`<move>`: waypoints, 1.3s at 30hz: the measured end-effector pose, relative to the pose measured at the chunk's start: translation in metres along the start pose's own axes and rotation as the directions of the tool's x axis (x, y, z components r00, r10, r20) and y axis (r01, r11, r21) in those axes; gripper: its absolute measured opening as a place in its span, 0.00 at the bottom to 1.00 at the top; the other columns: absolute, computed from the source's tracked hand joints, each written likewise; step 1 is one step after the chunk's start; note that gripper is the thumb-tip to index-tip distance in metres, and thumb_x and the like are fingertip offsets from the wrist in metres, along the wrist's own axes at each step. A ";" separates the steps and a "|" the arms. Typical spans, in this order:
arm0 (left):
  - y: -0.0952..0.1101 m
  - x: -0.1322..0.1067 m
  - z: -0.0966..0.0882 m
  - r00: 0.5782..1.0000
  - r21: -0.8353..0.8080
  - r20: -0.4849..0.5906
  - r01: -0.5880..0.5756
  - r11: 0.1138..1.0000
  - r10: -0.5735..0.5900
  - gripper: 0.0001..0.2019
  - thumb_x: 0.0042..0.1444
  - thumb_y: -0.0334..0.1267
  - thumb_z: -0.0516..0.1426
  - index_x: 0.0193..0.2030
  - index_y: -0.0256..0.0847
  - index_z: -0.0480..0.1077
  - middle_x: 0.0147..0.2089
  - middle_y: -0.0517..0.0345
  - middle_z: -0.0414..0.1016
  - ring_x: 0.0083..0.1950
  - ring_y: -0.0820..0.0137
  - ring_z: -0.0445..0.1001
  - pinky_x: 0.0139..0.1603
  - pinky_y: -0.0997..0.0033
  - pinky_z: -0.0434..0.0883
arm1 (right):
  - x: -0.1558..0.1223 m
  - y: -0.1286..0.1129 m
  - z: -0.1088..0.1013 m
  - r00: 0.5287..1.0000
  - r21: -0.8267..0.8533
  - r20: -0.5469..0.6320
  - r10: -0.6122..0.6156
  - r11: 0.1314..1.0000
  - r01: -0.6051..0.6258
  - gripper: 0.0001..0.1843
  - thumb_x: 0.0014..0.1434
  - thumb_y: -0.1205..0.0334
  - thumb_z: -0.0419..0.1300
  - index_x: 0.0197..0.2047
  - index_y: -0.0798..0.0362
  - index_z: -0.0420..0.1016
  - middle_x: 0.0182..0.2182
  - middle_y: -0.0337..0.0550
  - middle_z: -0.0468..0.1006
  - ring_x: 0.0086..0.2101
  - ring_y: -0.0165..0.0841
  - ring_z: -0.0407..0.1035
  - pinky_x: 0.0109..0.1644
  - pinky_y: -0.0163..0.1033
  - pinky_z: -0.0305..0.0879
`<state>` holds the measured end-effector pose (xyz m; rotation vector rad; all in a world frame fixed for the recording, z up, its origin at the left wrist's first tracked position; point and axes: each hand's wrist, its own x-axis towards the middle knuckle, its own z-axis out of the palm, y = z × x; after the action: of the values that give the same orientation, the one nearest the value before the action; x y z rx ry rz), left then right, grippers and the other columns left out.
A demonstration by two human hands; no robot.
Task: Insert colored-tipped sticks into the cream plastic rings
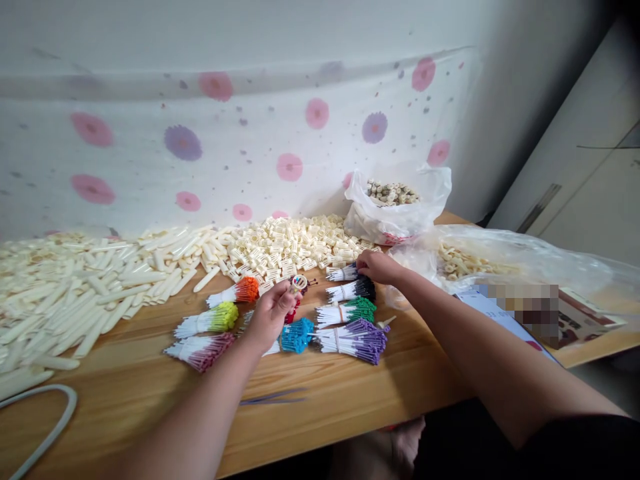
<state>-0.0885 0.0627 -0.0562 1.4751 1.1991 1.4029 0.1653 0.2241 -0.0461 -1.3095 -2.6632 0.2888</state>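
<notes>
My left hand (270,313) is closed around a small cream ring-shaped holder (299,283) with a few coloured refills standing in it, held above the wooden table (350,387). Further right, my right hand (376,265) pinches at a bundle of blue-tipped refills (343,273) beside the pile of cream cage-like pieces (285,247). Banded bundles of refills lie around the hands: orange (240,291), yellow-green (213,320), pink (203,350), light blue (295,335), black (354,290), green (347,311) and purple (357,340).
A heap of cream tubes (75,287) covers the table's left. A white plastic bag of small parts (395,200) and a clear bag (500,260) sit at the right, over papers (575,320). A white cable (45,427) curves at the front left. Flowered cloth (225,133) hangs behind.
</notes>
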 end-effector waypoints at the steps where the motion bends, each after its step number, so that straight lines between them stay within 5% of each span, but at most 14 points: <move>1: 0.000 0.000 0.000 1.000 -0.006 0.000 0.010 1.000 -0.010 0.27 0.47 0.64 0.54 0.30 0.37 0.67 0.26 0.61 0.62 0.26 0.75 0.59 0.27 0.75 0.60 | 0.001 0.003 0.001 1.000 0.032 -0.012 0.021 0.999 -0.021 0.11 0.61 0.57 0.57 0.37 0.57 0.72 0.37 0.42 0.75 0.38 0.31 0.70 0.44 0.43 0.68; 9: 0.001 0.000 0.004 1.000 -0.049 -0.021 0.012 0.999 -0.013 0.26 0.50 0.63 0.52 0.30 0.38 0.66 0.23 0.64 0.58 0.25 0.75 0.58 0.26 0.76 0.58 | -0.001 0.026 0.011 0.975 0.388 -0.101 0.200 0.910 -0.147 0.05 0.54 0.65 0.58 0.30 0.58 0.73 0.27 0.43 0.77 0.28 0.30 0.71 0.31 0.34 0.67; 15: 0.012 0.001 0.006 0.997 0.045 -0.065 0.036 0.998 -0.033 0.23 0.46 0.59 0.59 0.27 0.38 0.64 0.21 0.66 0.57 0.23 0.76 0.56 0.24 0.76 0.57 | -0.017 0.019 -0.018 0.975 0.557 -0.123 0.184 0.826 -0.086 0.06 0.54 0.64 0.55 0.28 0.57 0.69 0.24 0.45 0.77 0.24 0.31 0.70 0.29 0.34 0.66; 20: 0.030 -0.005 0.014 0.997 0.191 -0.053 0.071 0.979 -0.062 0.15 0.51 0.49 0.58 0.28 0.37 0.68 0.21 0.63 0.63 0.23 0.75 0.60 0.25 0.75 0.59 | -0.049 -0.046 -0.045 0.993 0.564 -0.044 -0.109 0.818 0.115 0.04 0.51 0.62 0.60 0.30 0.54 0.72 0.25 0.38 0.74 0.27 0.28 0.68 0.31 0.32 0.63; 22: 0.035 -0.009 0.018 0.996 0.223 0.047 0.063 0.973 -0.076 0.12 0.50 0.45 0.59 0.31 0.37 0.72 0.26 0.59 0.71 0.27 0.72 0.66 0.28 0.73 0.63 | -0.060 -0.077 -0.046 0.935 0.467 -0.094 -0.342 0.814 0.345 0.03 0.55 0.66 0.57 0.31 0.54 0.72 0.27 0.38 0.74 0.29 0.27 0.66 0.33 0.31 0.61; 25: 0.039 -0.013 0.024 0.977 0.226 0.172 0.083 0.971 -0.123 0.09 0.50 0.41 0.59 0.29 0.37 0.74 0.27 0.58 0.73 0.29 0.71 0.68 0.29 0.73 0.64 | -0.069 -0.109 -0.039 0.860 0.374 -0.175 -0.480 0.775 0.509 0.05 0.56 0.71 0.55 0.32 0.54 0.72 0.28 0.39 0.73 0.29 0.27 0.65 0.34 0.31 0.60; 28: 0.039 -0.016 0.028 0.975 0.188 0.192 0.074 0.979 -0.110 0.09 0.51 0.38 0.58 0.24 0.37 0.72 0.25 0.59 0.71 0.27 0.73 0.65 0.27 0.74 0.62 | -0.070 -0.117 -0.025 0.872 0.436 -0.258 -0.415 0.756 0.489 0.05 0.55 0.72 0.56 0.32 0.55 0.72 0.28 0.39 0.73 0.30 0.27 0.66 0.34 0.32 0.61; 32: 0.034 -0.016 0.028 0.986 0.092 0.124 0.104 0.990 -0.115 0.08 0.51 0.39 0.58 0.25 0.37 0.70 0.24 0.59 0.70 0.26 0.74 0.65 0.27 0.74 0.61 | -0.067 -0.107 -0.010 0.930 0.696 -0.341 -0.140 0.628 0.350 0.14 0.52 0.68 0.59 0.44 0.54 0.70 0.34 0.42 0.74 0.30 0.27 0.67 0.34 0.33 0.64; 36: 0.029 -0.016 0.028 0.985 0.045 0.112 0.129 0.991 -0.133 0.08 0.49 0.40 0.58 0.26 0.37 0.69 0.23 0.60 0.69 0.25 0.74 0.63 0.25 0.75 0.60 | -0.068 -0.100 -0.009 0.970 0.819 -0.238 -0.038 0.530 0.222 0.11 0.51 0.62 0.60 0.40 0.54 0.73 0.37 0.44 0.77 0.35 0.30 0.70 0.39 0.37 0.67; 39: 0.028 -0.015 0.027 0.987 0.045 0.117 0.108 0.993 -0.112 0.09 0.50 0.40 0.58 0.26 0.37 0.69 0.24 0.60 0.69 0.26 0.74 0.64 0.27 0.75 0.61 | -0.070 -0.105 -0.011 0.989 0.857 -0.146 -0.020 0.497 0.136 0.10 0.50 0.58 0.62 0.36 0.54 0.75 0.30 0.41 0.77 0.29 0.29 0.70 0.35 0.37 0.67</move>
<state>-0.0578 0.0424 -0.0363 1.4745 1.2192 1.2072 0.1297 0.1065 -0.0141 -0.7879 -1.9109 1.2963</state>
